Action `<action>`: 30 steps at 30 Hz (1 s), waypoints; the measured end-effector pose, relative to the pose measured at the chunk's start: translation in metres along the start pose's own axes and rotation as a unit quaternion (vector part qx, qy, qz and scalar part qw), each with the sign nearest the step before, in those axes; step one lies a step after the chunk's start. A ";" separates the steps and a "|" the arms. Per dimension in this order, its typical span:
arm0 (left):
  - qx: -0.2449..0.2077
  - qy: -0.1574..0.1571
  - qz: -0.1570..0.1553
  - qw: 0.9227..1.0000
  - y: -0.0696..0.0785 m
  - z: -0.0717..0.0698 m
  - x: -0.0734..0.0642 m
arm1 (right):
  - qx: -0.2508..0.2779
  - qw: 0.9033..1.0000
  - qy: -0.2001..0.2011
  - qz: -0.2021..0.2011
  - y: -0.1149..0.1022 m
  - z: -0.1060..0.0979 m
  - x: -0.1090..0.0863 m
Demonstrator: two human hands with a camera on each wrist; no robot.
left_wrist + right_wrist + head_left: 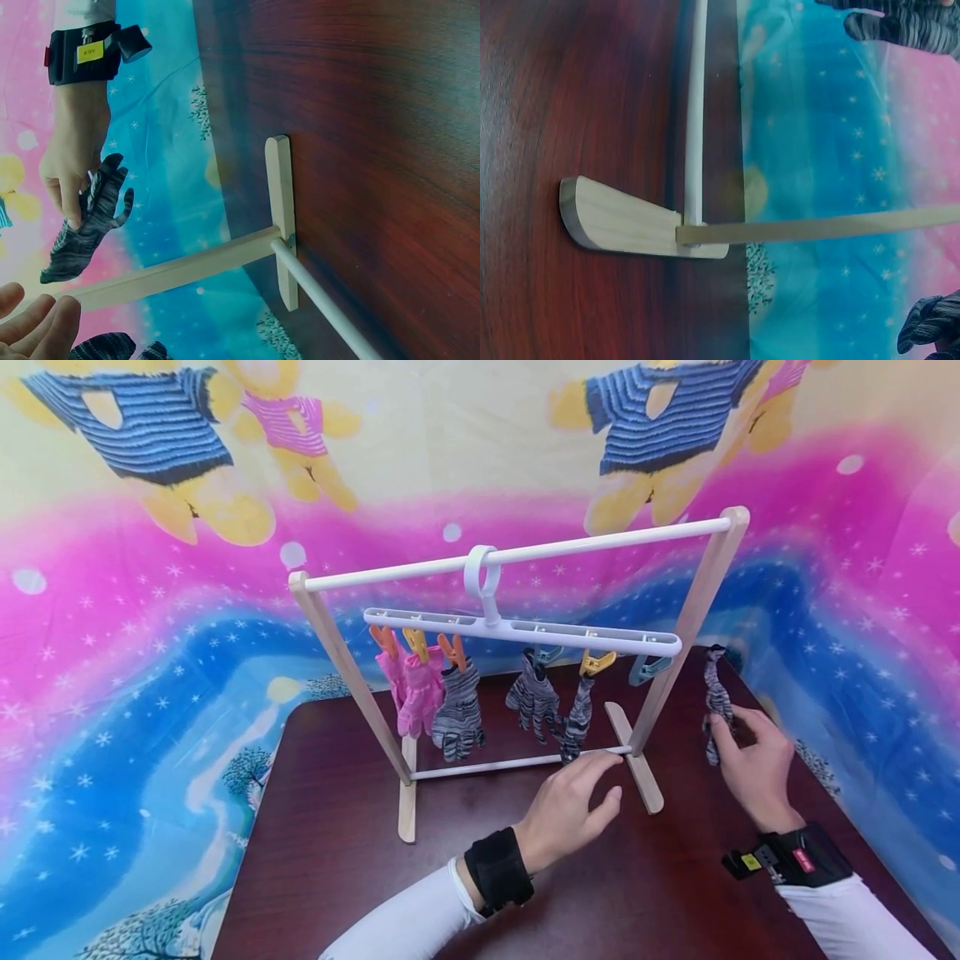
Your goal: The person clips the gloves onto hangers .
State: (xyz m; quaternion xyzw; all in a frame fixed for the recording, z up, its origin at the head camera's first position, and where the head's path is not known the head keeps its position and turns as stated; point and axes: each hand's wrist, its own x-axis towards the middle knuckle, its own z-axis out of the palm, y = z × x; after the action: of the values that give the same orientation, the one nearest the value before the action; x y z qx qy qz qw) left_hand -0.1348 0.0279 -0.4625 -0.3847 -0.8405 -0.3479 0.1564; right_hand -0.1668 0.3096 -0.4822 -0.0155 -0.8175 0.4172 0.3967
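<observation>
My right hand pinches a small black-and-grey knitted glove between thumb and fingers, to the right of the wooden rack. In the left wrist view that glove spreads sideways with its fingers loose. My left hand, its fingers relaxed and holding nothing, is in front of the rack, with fingertips overlapping the lower end of a hanging grey glove. A yellow clothespin grips that glove. At the right end of the white hanger hangs a teal clothespin with nothing in it.
The hanger's ring loops over the rack's white top rod. Pink gloves and more grey gloves hang from other clothespins. A wooden foot stands between my hands on the dark table. Printed cloth surrounds it.
</observation>
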 end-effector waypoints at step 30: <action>-0.049 0.002 -0.032 0.998 0.008 -0.018 0.030 | 0.131 0.987 0.008 -0.093 -0.057 0.009 -0.048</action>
State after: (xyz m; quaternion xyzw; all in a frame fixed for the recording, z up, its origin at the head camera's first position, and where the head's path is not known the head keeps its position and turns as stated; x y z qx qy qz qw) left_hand -0.1485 0.0346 -0.4306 -0.3644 -0.8339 -0.3942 0.1283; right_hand -0.1226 0.2493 -0.4760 0.1099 -0.7507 0.4817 0.4386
